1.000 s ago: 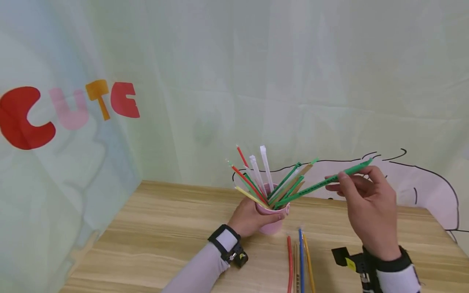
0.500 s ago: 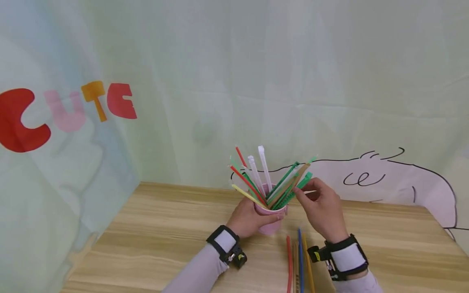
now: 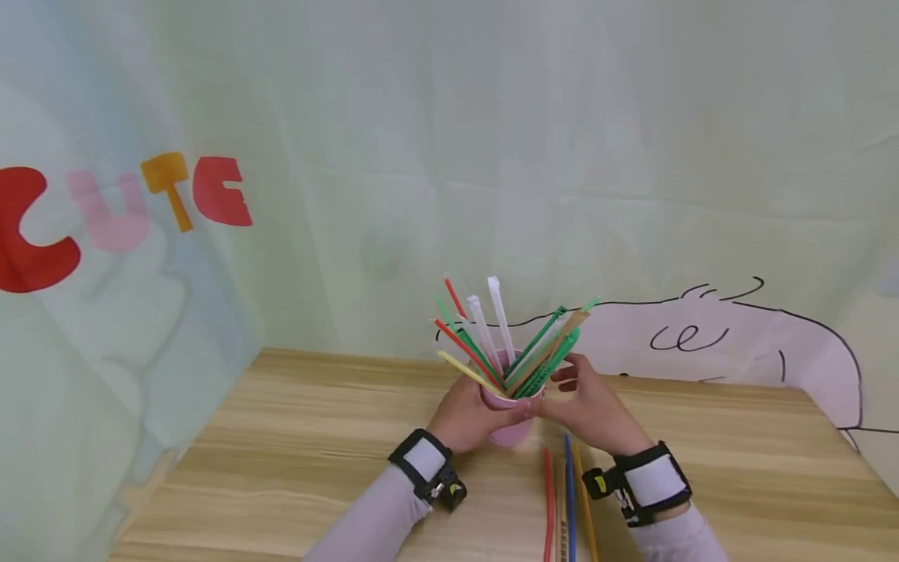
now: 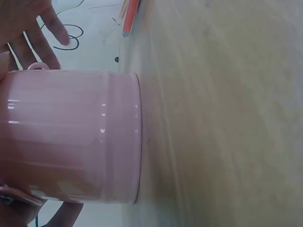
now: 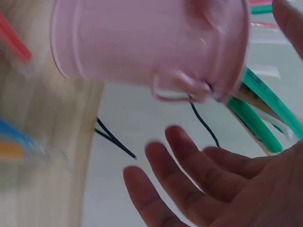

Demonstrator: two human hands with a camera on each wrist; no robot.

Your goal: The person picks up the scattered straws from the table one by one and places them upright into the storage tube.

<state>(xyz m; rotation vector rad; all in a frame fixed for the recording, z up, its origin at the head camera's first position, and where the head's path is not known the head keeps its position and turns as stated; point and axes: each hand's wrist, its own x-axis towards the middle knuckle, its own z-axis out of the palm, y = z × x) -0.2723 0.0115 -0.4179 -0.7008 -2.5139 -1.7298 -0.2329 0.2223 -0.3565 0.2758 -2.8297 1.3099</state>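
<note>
A pink bucket-shaped cup [image 3: 510,434] stands on the table, filled with wrapped drinking straws that fan out over its rim. Among them are green straws [image 3: 555,363], white straws [image 3: 497,304] and a yellow straw [image 3: 463,367]. My left hand [image 3: 460,417] grips the cup from its left side, thumb across the front. At the cup's right, my right hand [image 3: 593,410] holds nothing; in the right wrist view its fingers [image 5: 184,189] are spread beside the small side handle [image 5: 180,90]. Its thumb is near the rim; contact is unclear.
In front of the cup, several straws lie side by side on the wooden table [image 3: 316,453]: a red straw [image 3: 548,499], brown ones, a blue straw [image 3: 570,499] and an orange straw [image 3: 586,499]. A printed cloth backdrop [image 3: 379,195] rises behind the table.
My right hand has moved left with a green straw, put it into the cup and let it go. It is now lower, beside the cup. My left hand keeps its grip.
</note>
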